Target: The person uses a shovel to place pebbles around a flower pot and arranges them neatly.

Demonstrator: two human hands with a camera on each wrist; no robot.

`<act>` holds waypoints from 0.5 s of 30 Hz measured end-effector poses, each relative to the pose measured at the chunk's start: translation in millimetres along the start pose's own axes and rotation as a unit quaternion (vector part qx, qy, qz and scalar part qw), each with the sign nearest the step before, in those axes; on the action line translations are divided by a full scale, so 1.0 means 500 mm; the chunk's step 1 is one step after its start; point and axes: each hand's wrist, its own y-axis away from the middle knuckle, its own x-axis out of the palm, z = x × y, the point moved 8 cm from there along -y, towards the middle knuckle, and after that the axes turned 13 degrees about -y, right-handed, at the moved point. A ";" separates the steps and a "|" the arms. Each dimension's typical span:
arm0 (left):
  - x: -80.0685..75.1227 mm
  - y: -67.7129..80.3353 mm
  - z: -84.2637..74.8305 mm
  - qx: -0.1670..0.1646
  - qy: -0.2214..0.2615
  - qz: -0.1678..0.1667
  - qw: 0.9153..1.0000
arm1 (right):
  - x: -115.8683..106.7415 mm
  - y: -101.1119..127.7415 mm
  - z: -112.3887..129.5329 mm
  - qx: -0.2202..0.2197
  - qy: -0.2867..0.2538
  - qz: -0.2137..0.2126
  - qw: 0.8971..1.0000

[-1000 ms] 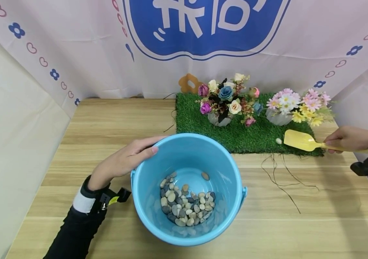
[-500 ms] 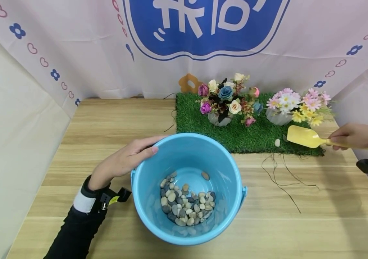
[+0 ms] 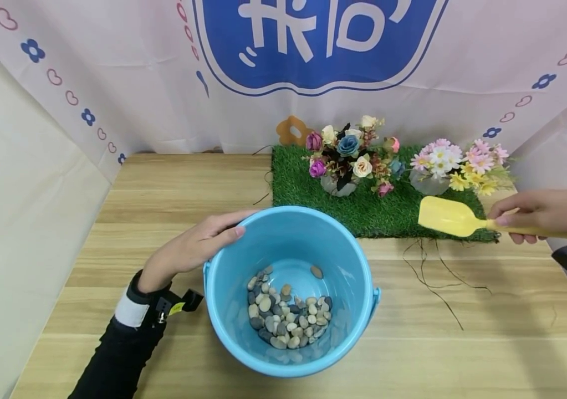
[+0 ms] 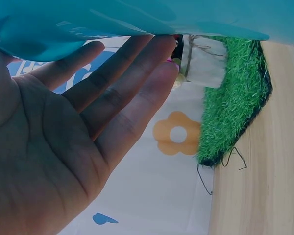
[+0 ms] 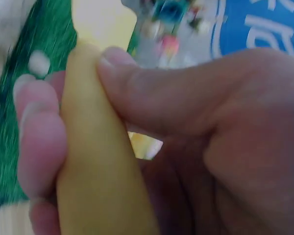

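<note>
The right hand (image 3: 537, 215), gripping a yellow scoop (image 3: 450, 217), has lifted it off the grass mat (image 3: 378, 208) toward the blue bucket (image 3: 290, 233); the open left hand (image 3: 193, 246) steadies its rim.

Wooden table (image 3: 163, 183): blue bucket (image 3: 243, 327), grass mat (image 3: 373, 208) (far side), loose strands (image 3: 438, 277).

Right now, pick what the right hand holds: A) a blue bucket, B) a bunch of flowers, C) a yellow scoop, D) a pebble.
C: the right hand grips the handle of the yellow scoop, its blade over the edge of the grass mat.
</note>
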 end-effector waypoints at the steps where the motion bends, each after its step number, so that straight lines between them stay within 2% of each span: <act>1: 0.001 0.000 0.000 0.000 0.002 0.001 1.000 | 0.009 -0.001 0.017 -0.029 -0.003 0.017 0.999; 4: 0.002 0.000 0.000 0.000 0.005 0.004 1.000 | 0.031 0.001 0.073 -0.116 -0.012 0.057 0.992; 7: 0.002 -0.001 0.000 0.001 0.004 0.004 1.000 | 0.038 0.007 0.133 -0.176 -0.002 0.061 0.983; 11: 0.001 -0.001 0.000 0.003 0.001 0.002 1.000 | 0.031 0.007 0.217 -0.213 0.027 0.022 0.976; 15: 0.001 0.000 0.001 0.004 0.004 0.002 1.000 | 0.038 -0.006 0.293 -0.214 0.089 -0.040 0.972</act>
